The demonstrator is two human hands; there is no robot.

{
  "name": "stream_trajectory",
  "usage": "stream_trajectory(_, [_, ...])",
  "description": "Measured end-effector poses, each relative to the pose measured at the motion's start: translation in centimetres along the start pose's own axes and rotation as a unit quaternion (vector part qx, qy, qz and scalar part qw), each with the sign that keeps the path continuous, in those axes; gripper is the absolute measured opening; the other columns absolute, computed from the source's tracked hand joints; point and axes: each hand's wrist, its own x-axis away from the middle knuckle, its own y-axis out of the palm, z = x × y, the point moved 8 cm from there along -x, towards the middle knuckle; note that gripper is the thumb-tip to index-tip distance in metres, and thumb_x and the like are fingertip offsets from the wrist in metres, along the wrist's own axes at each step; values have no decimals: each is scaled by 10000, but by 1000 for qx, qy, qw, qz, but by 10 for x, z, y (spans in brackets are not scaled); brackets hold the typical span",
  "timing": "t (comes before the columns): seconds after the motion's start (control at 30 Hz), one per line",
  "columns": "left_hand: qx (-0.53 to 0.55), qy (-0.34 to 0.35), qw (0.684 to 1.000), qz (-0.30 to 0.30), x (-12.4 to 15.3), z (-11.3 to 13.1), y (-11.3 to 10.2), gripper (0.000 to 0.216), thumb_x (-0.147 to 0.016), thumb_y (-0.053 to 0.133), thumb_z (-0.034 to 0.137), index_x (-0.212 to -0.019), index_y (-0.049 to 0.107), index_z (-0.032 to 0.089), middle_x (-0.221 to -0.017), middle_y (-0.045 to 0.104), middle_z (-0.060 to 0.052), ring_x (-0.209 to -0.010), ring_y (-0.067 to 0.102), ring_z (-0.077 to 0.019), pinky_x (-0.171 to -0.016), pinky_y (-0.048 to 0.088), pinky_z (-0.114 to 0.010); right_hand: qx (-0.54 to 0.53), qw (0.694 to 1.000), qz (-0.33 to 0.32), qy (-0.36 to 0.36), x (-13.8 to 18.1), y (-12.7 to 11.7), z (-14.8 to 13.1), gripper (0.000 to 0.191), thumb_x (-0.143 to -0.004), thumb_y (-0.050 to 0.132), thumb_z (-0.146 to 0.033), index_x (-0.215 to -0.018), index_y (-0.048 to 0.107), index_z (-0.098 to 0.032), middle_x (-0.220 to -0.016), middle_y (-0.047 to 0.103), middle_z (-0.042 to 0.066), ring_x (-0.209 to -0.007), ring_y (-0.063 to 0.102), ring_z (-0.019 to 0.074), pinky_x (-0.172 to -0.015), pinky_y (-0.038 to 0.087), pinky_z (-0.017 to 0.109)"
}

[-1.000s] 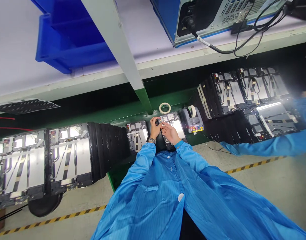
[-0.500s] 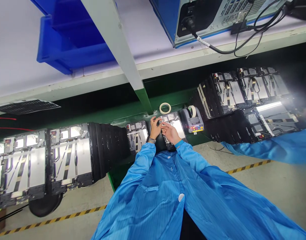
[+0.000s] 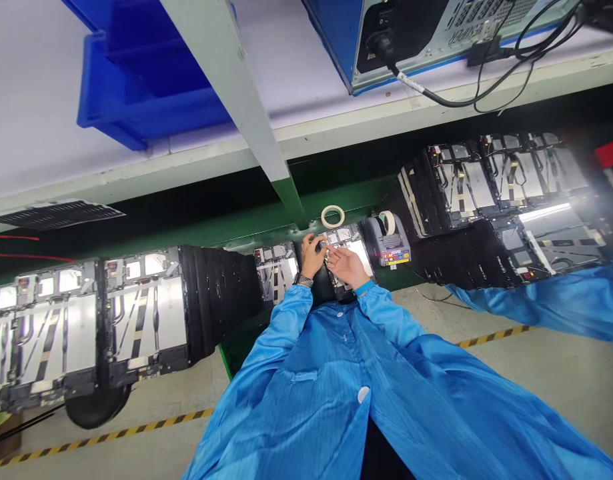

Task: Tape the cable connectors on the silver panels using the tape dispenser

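Mid-bench | left hand point(image 3: 311, 257) clenched on a dark part point(image 3: 318, 245) at the far-left corner of the panel point(image 3: 347, 235) | right hand point(image 3: 348, 267) pinches a pale strip point(image 3: 327, 252) beside it — too small to name | risk: strip could land crooked or slip — fingers crowd and hide the spot.

Bright, even light from above washes the white shelf board point(image 3: 46, 87) pale. The green surface point(image 3: 359, 190) beneath it lies in deep shadow. The silvery metal panels point(image 3: 156, 310) on my left throw back hard white reflections. A streak of glare crosses the dark metal assembly point(image 3: 561, 233) on my right, with a milky haze around it. The wide lens bows the shelf edge and stretches my blue coat point(image 3: 326, 400) towards the corners. My fingers point(image 3: 320, 248) are in focus but tiny.
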Motion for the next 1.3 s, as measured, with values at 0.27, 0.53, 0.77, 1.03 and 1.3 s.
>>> stream_trajectory(0.27, [-1, -5, 1000, -2, 2, 3, -1, 260, -958, 656, 223, -1186, 765, 280, -1493, 492, -106, -1358, 549, -302, -1219, 407, -482, 598, 749, 68, -277, 17, 0, -61, 388, -944, 505, -229, -1221, 771, -182, -859, 700, 57, -733, 577, 199, -710, 485, 325])
stream_trajectory(0.53, [-4, -6, 1000, -8, 0, 1, -3, 262, -964, 669, 244, -1200, 765, 308, -1505, 496, -92, -1347, 555, -303, -1203, 428, -494, 939, 248, -30, -237, 8, 38, -49, 585, -995, 471, -126, -1565, 570, -209, -1261, 656, 190, -1030, 630, 294, -868, 467, 368])
stream_trajectory(0.77, [-10, 7, 1000, -7, -7, 5, -5, 204, -947, 706, 266, -1136, 778, 295, -1469, 532, -95, -1348, 558, -303, -1203, 415, -489, 935, 243, -33, -256, 16, 30, -57, 496, -1028, 464, -161, -1479, 656, -237, -1150, 664, 147, -1019, 620, 274, -822, 466, 334])
stream_trajectory(1.03, [-41, 0, 999, -31, -13, 11, -9, 183, -908, 752, 269, -1085, 782, 299, -1451, 563, -78, -1361, 545, -331, -1168, 421, -515, 833, 419, 62, -356, 39, 4, -74, 485, -1030, 410, -151, -1419, 700, -177, -1145, 681, 113, -1071, 660, 247, -951, 521, 336])
stream_trajectory(1.3, [-66, 42, 995, -69, -24, 24, -13, 175, -864, 775, 207, -1028, 758, 263, -1319, 625, -95, -1310, 567, -329, -1142, 427, -505, 762, 506, 107, -389, 56, 1, -77, 434, -1046, 422, -253, -1343, 728, -170, -1164, 704, 127, -1090, 659, 272, -1014, 518, 386])
